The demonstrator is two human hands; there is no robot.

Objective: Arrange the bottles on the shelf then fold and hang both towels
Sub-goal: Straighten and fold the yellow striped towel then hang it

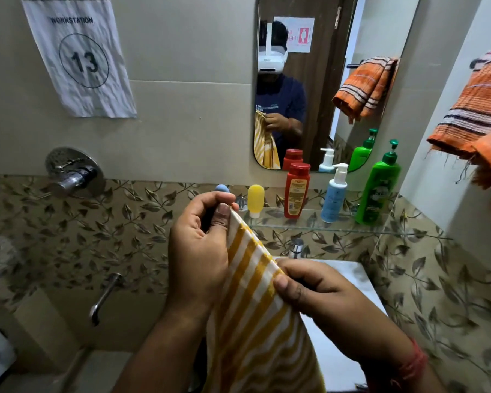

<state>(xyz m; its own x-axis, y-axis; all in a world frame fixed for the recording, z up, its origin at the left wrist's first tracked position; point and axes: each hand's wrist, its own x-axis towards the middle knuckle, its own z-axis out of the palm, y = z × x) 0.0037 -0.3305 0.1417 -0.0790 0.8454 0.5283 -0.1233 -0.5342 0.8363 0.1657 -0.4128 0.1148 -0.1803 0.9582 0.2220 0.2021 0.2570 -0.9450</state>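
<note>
A yellow and white striped towel (255, 316) hangs in front of me, folded lengthwise. My left hand (199, 248) pinches its top corner and my right hand (315, 293) grips its edge lower down. On the glass shelf (352, 229) stand a blue-capped bottle (222, 188) partly hidden by my left hand, a small yellow bottle (255, 200), a red bottle (296, 190), a white and blue pump bottle (333, 194) and a green pump bottle (379, 185). An orange striped towel (476, 120) hangs on a bar at the right wall.
A mirror (323, 80) above the shelf reflects me and the orange towel. A white basin (349, 279) with a tap (296, 247) sits below the shelf. On the left wall are a chrome mixer knob (74, 173), a spout (104, 297) and a paper sign numbered 13 (80, 58).
</note>
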